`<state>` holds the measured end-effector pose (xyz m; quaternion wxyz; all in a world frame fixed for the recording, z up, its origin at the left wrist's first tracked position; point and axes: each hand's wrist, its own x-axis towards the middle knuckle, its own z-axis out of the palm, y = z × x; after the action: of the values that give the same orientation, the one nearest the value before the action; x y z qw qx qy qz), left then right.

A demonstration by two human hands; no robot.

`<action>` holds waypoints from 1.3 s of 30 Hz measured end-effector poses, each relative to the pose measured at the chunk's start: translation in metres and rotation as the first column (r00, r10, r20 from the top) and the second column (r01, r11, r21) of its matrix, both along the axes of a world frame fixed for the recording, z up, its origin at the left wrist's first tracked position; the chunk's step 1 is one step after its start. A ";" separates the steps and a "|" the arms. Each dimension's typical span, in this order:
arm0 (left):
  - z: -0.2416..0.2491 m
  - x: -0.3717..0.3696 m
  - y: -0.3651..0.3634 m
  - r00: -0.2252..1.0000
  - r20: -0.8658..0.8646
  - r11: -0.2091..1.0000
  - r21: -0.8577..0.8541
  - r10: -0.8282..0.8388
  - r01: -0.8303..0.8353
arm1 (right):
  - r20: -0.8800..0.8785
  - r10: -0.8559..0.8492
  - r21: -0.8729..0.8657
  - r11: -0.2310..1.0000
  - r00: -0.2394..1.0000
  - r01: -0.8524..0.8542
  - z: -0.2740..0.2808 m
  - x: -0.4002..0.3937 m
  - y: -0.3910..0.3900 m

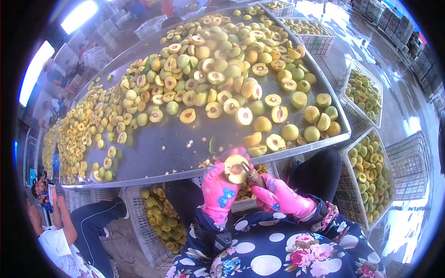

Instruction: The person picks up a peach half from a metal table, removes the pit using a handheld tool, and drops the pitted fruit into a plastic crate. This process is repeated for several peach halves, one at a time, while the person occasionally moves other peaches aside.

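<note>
My left hand (219, 187), in a pink glove with a blue butterfly print, grips a halved yellow peach (235, 168) with its cut face and brown centre turned up. My right hand (280, 197), gloved the same way, is closed round the handle of a small pitting knife (253, 176). Its metal tip touches the right side of the cut face. Both hands are just off the near edge of a metal table (181, 139). Halved and whole yellow-green peaches (222, 60) are heaped on that table.
Crates of peaches stand at my right (368, 173), farther right (364, 92), and beneath the table at my left (160, 217). A grey crate (408, 160) stands at far right. A co-worker (69, 245) sits at left. Small pits and a leaf (212, 144) lie on the table.
</note>
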<state>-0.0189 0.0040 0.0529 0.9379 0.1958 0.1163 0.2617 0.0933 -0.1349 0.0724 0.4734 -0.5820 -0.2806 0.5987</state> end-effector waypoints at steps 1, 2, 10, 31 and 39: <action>0.001 0.001 -0.003 0.999 -0.038 0.999 -0.040 0.020 -0.021 | -0.005 -0.010 0.007 1.000 1.000 0.010 -0.002 -0.001 0.000; 0.002 0.002 -0.006 0.996 -0.076 0.996 -0.079 0.038 -0.044 | -0.010 -0.020 0.013 1.000 1.000 0.021 -0.005 -0.003 0.000; 0.000 0.016 -0.025 0.890 -0.374 0.965 0.063 0.260 -0.256 | 0.424 0.002 0.171 0.982 0.906 -0.082 -0.035 -0.019 -0.001; -0.032 0.013 -0.017 0.800 -0.430 0.906 0.242 0.420 -0.346 | 0.495 0.099 0.071 0.986 0.863 -0.154 -0.044 -0.022 0.024; -0.034 0.013 -0.009 0.770 -0.449 0.887 0.308 0.454 -0.343 | 0.562 0.050 0.124 0.982 0.826 -0.144 -0.055 -0.024 0.031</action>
<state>-0.0057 -0.0054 0.0190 0.7698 0.3256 0.3708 0.4049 0.0698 -0.1034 0.0177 0.3856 -0.6756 -0.4826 0.4024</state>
